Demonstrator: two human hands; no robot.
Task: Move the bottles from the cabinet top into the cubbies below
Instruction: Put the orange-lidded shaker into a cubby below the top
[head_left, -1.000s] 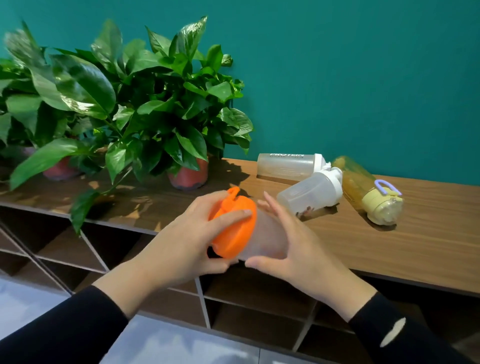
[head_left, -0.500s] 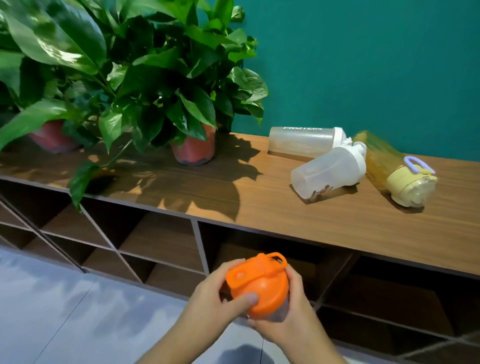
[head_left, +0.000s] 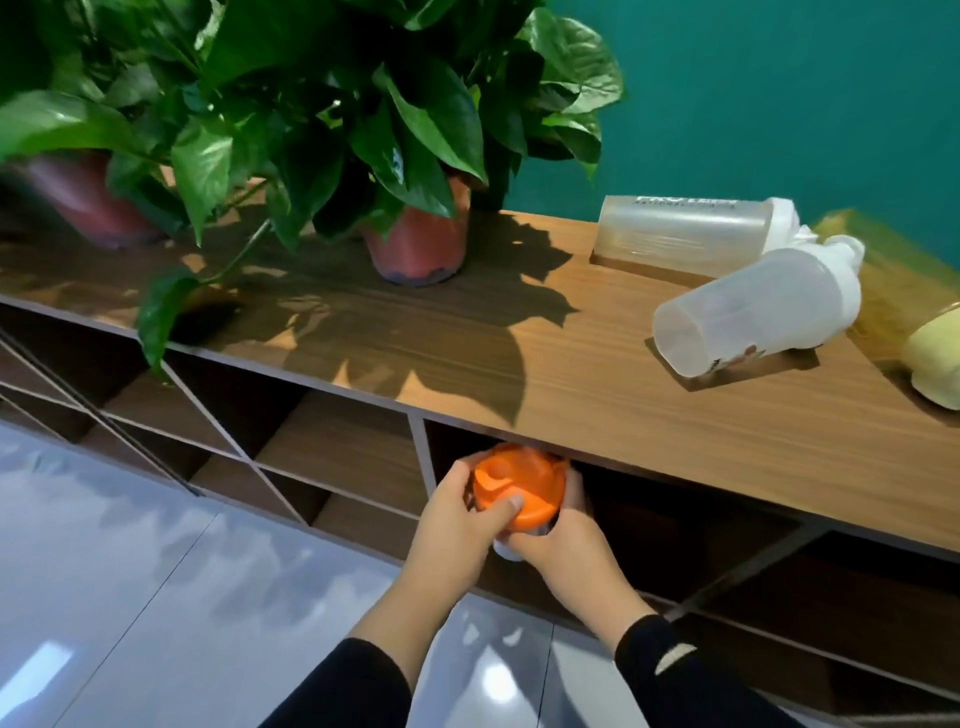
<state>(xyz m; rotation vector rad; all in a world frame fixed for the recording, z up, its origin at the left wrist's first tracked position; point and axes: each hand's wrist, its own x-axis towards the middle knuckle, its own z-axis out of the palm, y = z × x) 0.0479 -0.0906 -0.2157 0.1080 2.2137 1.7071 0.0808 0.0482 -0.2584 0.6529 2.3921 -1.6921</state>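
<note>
Both hands hold an orange-lidded clear bottle (head_left: 514, 486) at the mouth of an upper cubby (head_left: 649, 514), just under the cabinet top's front edge. My left hand (head_left: 460, 525) grips the lid from the left, thumb across it. My right hand (head_left: 566, 540) wraps the bottle from the right and below; most of its body is hidden. On the cabinet top (head_left: 571, 374) lie three more bottles: a clear one marked PROTEIN (head_left: 685, 236) at the back, a translucent white-capped one (head_left: 753, 312) in front of it, and a yellow one (head_left: 930, 322) cut off by the right edge.
Two leafy plants in red pots (head_left: 415, 244) (head_left: 78, 197) stand on the left part of the cabinet top, leaves hanging over its front edge. Rows of open wooden cubbies (head_left: 332, 436) run beneath. A glossy grey floor (head_left: 156, 597) lies in front.
Both hands have carried the orange-lidded bottle down off the cabinet top and forward to the cubby opening. The view has dropped lower and closer to the cabinet.
</note>
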